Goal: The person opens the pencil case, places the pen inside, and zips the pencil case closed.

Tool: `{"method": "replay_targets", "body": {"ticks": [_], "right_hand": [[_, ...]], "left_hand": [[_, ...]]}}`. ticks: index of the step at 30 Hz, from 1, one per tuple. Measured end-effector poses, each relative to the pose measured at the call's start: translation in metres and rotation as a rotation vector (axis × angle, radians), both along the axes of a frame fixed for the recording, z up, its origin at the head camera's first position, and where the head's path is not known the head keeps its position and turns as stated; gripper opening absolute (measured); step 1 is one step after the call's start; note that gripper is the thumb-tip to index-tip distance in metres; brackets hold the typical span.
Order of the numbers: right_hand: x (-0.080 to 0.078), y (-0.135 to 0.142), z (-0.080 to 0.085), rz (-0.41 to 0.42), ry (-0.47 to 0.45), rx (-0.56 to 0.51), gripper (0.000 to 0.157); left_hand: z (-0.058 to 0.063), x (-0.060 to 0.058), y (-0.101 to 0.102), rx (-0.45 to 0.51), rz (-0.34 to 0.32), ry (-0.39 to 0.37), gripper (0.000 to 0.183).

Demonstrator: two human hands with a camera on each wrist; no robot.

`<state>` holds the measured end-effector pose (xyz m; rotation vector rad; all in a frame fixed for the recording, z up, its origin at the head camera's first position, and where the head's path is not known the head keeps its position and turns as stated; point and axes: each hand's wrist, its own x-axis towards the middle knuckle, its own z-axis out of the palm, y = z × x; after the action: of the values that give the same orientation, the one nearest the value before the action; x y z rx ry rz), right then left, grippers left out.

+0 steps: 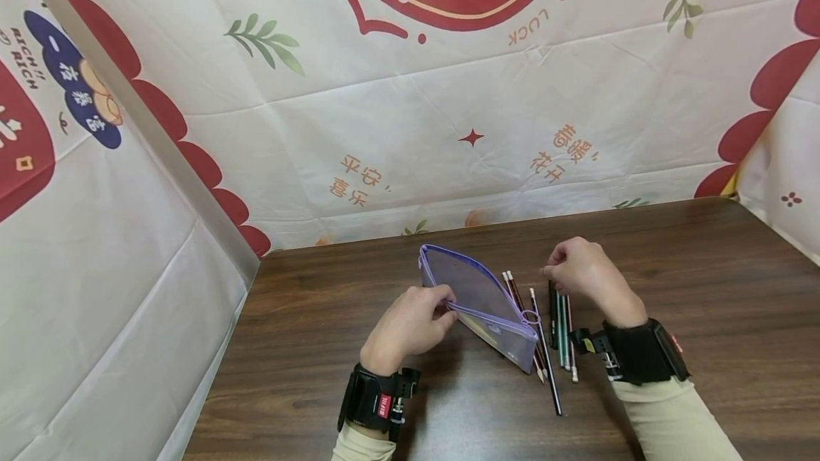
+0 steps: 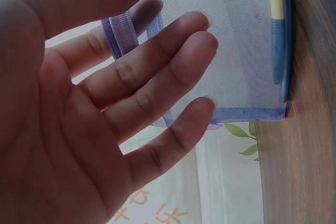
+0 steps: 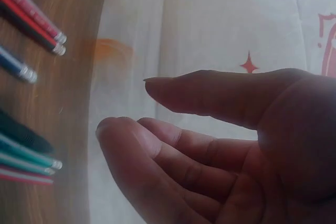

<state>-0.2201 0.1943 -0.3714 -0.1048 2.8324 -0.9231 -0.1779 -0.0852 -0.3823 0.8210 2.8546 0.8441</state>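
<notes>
My left hand (image 1: 410, 326) pinches the zipper edge of a purple mesh pencil case (image 1: 458, 276), its mouth spread wide. In the left wrist view the thumb and index finger are at the zipper tape (image 2: 125, 32), the other fingers loosely bent. Through the mesh a yellow-and-dark-blue slim item (image 2: 276, 3) shows along the bottom. My right hand (image 1: 586, 272) hovers beyond a row of pencils, fingers bent, thumb apart from them and nothing between. Below it lie teal pencils (image 1: 564, 340), a black pen-like item (image 1: 553, 315) and a red-and-white pencil (image 3: 26, 176).
Between the case and that row lie a dark pencil (image 1: 544, 358) and red-and-black pencils (image 1: 510, 289) with white eraser ends, partly behind the case. The brown wooden table (image 1: 307, 347) meets a printed white cloth (image 1: 410, 119) at its far edge.
</notes>
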Motion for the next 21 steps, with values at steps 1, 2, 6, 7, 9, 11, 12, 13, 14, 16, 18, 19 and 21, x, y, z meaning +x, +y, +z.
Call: {"method": "replay_targets", "body": {"ticks": [1,2,6,7,9,11,12,13,14,16,18,19,21], "right_hand": [[-0.001,0.001,-0.001,-0.003,-0.01,0.004,0.018],[-0.002,0.002,-0.002,-0.006,-0.018,0.006,0.018],[-0.004,0.007,-0.006,-0.02,-0.031,0.02,0.016],[-0.004,0.007,-0.007,-0.024,-0.03,0.026,0.015],[-0.004,0.009,-0.008,-0.031,-0.025,0.041,0.015],[-0.004,0.011,-0.01,-0.039,-0.028,0.055,0.017],[-0.004,0.012,-0.01,-0.043,-0.031,0.065,0.02],[-0.004,0.012,-0.01,-0.045,-0.034,0.07,0.021],[-0.005,0.013,-0.011,-0.047,-0.039,0.073,0.022],[-0.005,0.014,-0.012,-0.048,-0.057,0.083,0.027],[-0.005,0.016,-0.013,-0.045,-0.068,0.097,0.031],[-0.005,0.016,-0.013,-0.041,-0.075,0.1,0.032],[-0.006,0.018,-0.015,-0.036,-0.088,0.113,0.033]], "left_hand": [[0.0,0.0,0.0,-0.001,0.0,0.002,0.005],[0.0,0.0,0.0,-0.001,0.0,0.002,0.005],[0.0,0.0,0.0,-0.002,0.0,0.004,0.005],[0.0,0.0,0.0,-0.002,0.0,0.005,0.005],[0.0,0.0,0.0,-0.002,0.0,0.006,0.005],[0.0,0.001,0.0,-0.001,0.0,0.008,0.004],[0.0,0.001,0.0,-0.002,0.0,0.009,0.004],[0.0,0.001,0.0,-0.001,-0.001,0.01,0.004],[0.0,0.0,0.0,-0.003,-0.001,0.011,0.005],[0.0,0.0,0.0,-0.005,-0.001,0.01,0.005],[0.0,0.0,0.0,-0.007,-0.001,0.007,0.005],[0.0,0.0,0.0,-0.008,-0.001,0.006,0.005],[0.0,0.001,0.0,-0.009,-0.001,0.003,0.006]]}}
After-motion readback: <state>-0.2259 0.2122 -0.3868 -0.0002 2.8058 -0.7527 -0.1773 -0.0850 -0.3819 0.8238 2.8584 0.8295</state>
